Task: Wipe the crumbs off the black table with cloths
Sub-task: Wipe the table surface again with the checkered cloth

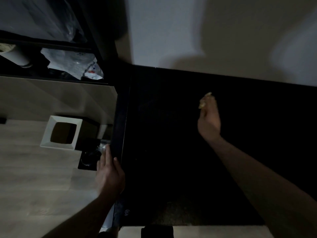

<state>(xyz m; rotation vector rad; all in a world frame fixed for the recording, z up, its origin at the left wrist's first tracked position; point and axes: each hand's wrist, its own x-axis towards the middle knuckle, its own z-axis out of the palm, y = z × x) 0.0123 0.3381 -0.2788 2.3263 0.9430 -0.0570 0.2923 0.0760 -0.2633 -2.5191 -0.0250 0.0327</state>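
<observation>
The black table [171,152] fills the middle and right of the dim head view. My right hand [209,121] hovers over its far half, fingers pinched on a small pale yellowish piece [205,100]; whether that piece is a cloth or crumbs I cannot tell. My left hand [109,174] rests at the table's left edge, with the thumb on top of the edge and the fingers down its side. Crumbs on the dark top are too faint to make out.
A white square bin [49,134] with a dark opening stands on the pale wooden floor left of the table. A small black object [89,158] lies beside it. A dark shelf [51,45] with a paper roll and plastic bags sits at upper left. A light wall backs the table.
</observation>
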